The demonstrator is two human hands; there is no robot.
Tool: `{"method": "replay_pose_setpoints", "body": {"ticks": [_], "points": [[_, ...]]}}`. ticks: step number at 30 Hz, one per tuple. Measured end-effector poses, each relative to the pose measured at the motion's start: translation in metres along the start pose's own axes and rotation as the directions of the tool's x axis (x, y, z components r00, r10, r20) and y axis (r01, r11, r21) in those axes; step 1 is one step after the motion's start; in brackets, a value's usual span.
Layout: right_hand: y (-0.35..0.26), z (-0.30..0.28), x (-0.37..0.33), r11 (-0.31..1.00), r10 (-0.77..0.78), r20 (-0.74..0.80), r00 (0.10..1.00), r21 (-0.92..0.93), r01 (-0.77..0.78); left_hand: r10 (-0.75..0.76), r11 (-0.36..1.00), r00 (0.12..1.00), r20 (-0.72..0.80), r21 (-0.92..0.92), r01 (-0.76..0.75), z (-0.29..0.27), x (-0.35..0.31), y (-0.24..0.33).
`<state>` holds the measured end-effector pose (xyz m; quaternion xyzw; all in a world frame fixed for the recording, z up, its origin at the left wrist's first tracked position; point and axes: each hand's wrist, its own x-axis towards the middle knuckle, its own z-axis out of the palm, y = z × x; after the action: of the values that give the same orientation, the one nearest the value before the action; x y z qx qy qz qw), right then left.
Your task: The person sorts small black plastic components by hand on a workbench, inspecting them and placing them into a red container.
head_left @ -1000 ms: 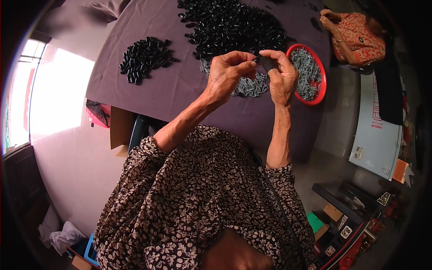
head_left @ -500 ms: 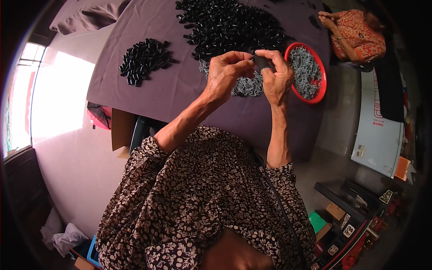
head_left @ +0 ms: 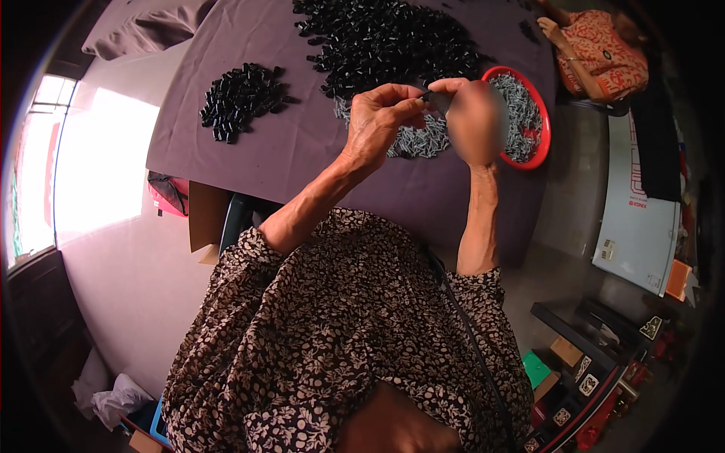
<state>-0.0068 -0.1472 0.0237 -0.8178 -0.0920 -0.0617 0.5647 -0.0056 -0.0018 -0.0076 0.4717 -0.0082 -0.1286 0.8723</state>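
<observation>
My left hand (head_left: 371, 124) is closed, its thumb and index finger pinching a small black piece (head_left: 426, 97) above the table. Beside it is my right hand (head_left: 476, 124), mostly smeared; one finger stretches toward that piece, and whether it grips anything is unclear. Beneath the hands lies a heap of small grey screw-like pieces (head_left: 417, 140). A large mound of short black tube-like pieces (head_left: 385, 45) spreads just beyond. To the left sits a smaller separate pile of similar black pieces (head_left: 243, 102).
A red basin (head_left: 545, 143) holding more grey pieces stands at my right on the purple-brown tablecloth (head_left: 226, 162). Another person in an orange patterned top (head_left: 604, 57) sits at the far right. A cardboard box (head_left: 205, 219) is below the table's left edge.
My right hand has shifted slightly right and turned, now covering part of the basin's left side. My left hand stays put with the black piece. The other person's hands have moved.
</observation>
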Motion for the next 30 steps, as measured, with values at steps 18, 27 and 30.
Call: {"method": "replay_pose_setpoints", "body": {"ticks": [18,27,30], "points": [[-0.009,-0.003,0.017,0.984,-0.002,0.117,0.993,-0.175,0.023,0.015,0.997,0.999,-0.037,0.079,-0.012,-0.001,0.004,-0.003],[0.004,-0.001,0.01,0.986,-0.048,0.139,0.989,-0.152,0.069,-0.141,0.977,0.988,0.057,-0.156,0.148,-0.013,0.008,-0.004],[-0.002,0.001,0.004,0.954,-0.091,0.165,0.982,-0.268,0.133,-0.185,0.963,0.981,0.052,-0.189,0.191,-0.017,0.011,-0.009]]}}
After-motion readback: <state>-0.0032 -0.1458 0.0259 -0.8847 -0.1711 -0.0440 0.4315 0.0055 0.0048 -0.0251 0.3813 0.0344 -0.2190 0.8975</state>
